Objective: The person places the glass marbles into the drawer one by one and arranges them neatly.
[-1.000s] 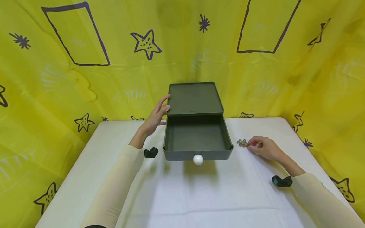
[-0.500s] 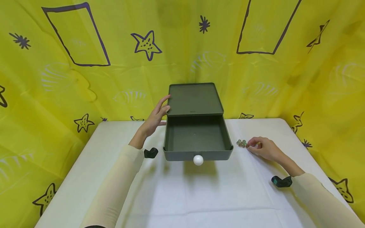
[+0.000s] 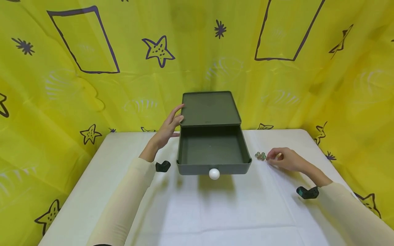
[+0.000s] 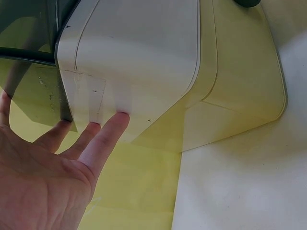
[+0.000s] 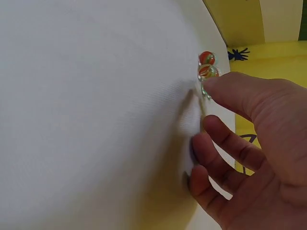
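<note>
In the head view a dark grey-green box stands mid-table, its drawer pulled out toward me and showing a bare floor. My left hand lies against the box's left side. The left wrist view shows this hand with fingers spread and fingertips on the box wall. To the right of the drawer, several glass marbles sit bunched on the tablecloth. At their right edge my right hand pinches a marble between thumb and index finger. The right wrist view shows red-and-green marbles just beyond my thumb.
A round white knob sticks out from the drawer's front. White cloth covers the table. Yellow curtain with drawn stars hangs close behind the box and along both sides.
My right wrist has shifted slightly right and up, with the fingertips still at the marbles. The left hand and the box hold their places. The whole view has dropped slightly.
</note>
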### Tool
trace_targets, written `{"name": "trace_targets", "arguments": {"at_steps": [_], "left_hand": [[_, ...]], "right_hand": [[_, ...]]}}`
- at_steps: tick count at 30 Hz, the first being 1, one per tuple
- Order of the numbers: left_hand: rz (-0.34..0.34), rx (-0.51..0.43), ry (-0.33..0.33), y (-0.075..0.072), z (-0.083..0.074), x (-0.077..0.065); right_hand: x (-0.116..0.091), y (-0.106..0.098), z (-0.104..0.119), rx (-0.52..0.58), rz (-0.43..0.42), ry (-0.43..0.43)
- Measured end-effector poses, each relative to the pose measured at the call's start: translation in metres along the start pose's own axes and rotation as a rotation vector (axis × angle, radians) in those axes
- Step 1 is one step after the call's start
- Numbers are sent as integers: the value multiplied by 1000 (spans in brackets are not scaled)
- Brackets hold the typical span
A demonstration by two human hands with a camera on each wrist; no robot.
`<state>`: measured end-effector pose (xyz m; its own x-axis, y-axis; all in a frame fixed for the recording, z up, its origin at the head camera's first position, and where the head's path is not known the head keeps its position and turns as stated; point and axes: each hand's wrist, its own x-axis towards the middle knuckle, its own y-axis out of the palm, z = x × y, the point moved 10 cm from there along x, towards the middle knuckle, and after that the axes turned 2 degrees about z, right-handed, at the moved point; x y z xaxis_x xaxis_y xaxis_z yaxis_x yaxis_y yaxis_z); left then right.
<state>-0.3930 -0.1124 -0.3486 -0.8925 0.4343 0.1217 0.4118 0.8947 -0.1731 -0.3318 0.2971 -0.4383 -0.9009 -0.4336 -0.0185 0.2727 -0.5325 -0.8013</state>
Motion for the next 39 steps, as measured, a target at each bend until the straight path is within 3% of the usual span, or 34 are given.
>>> {"name": "trace_targets", "arguments": {"at_steps": [9, 17, 26, 34, 39], "left_hand": [[3, 5, 7, 1, 0, 2], [2, 3, 9, 1, 0, 4], [-7, -14, 16, 2, -4, 3], [4, -41, -18, -1, -5, -1], [20, -51, -37, -2, -12, -6]], "right_hand": [[2, -20, 22, 0, 80, -84], [3, -58, 52, -94, 45, -120], [7, -94, 80, -92, -3, -153], [10, -102, 94, -108, -3, -134], [11, -106, 106, -112, -18, -186]]}}
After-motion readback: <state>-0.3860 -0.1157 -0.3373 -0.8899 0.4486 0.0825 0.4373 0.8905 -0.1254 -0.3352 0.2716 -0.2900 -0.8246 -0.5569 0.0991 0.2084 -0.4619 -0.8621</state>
